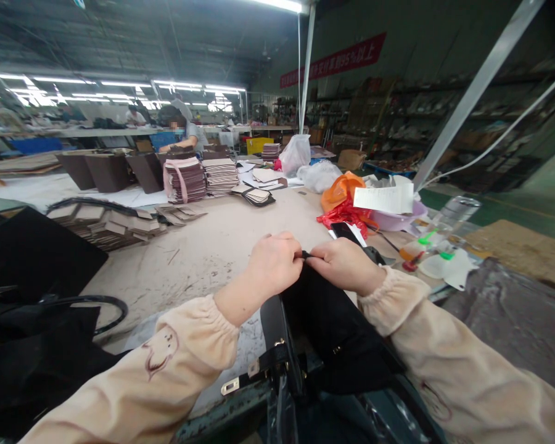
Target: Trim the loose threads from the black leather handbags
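A black handbag [346,333] with gold metal fittings stands in front of me, its dark fabric side raised. My left hand [277,262] and my right hand [345,265] meet at its upper edge, fingers closed on the black material. Thumbs and fingertips of both hands pinch the edge close together. Below my left hand hangs a black strap [272,320], and a gold metal clasp [230,386] sticks out at the lower left. My forearms hide part of the bag.
Black bag parts [37,253] lie at left beside stacked grey boards [106,225]. Farther back are brown piece stacks [185,180] and a co-worker [180,126]. On the right are a red plastic bag [346,213], a clear bottle [457,213], glue bottles [416,248] and a metal post [476,92].
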Demonstrator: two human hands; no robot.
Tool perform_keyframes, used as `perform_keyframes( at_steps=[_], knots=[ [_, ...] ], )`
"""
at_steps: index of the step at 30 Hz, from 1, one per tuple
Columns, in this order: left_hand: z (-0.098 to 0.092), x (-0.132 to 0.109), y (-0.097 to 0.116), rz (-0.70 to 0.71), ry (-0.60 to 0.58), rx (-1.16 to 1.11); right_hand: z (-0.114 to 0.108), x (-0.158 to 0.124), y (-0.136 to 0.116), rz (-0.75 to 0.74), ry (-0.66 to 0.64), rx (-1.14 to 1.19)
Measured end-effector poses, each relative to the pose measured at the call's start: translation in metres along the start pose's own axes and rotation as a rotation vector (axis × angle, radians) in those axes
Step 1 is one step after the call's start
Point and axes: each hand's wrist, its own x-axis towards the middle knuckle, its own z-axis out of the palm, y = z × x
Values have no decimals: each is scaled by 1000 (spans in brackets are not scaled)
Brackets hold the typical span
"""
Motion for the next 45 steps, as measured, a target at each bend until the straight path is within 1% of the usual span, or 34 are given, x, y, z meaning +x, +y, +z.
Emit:
perform_keyframes(
  at_steps=[2, 4, 9, 12, 19, 24, 28, 32, 37, 40, 45],
  knots=[
    [-4, -3, -2, -18, 5, -9, -1, 1, 0, 1, -1, -32],
    [-7, -7, -6, -68, -1, -23, -2, 1, -1, 6, -8, -46],
    [-8, -11, -17, -214, -104, -97, -6, 2, -2, 14, -41, -67],
    [-6, -11, -19, -215, -140, -67, -7, 4, -4, 27, -51, -88],
    [-5, -9, -19, -210, -162, -96, -10, 3, -7, 59, -67, -79],
    [-6, -10, -20, -234, -128, -125, -11, -1, -8, 36, -28, -26],
    [-8, -12, -19, -270, -106, -138, -9, 2, -11, 28, -39, -74],
    [-11, -17, -19, -249, -60, -131, -7, 5, -14, 32, -46, -115],
    [-16, -21, -23, -141, 12, -58, -5, 4, -15, 37, -20, -126],
    [-17, -20, -21, -107, 16, 9, -4, 3, -15, 54, -14, -112],
    [-14, -13, -13, -100, -5, 54, -4, 2, -15, 70, -22, -102]
  ],
)
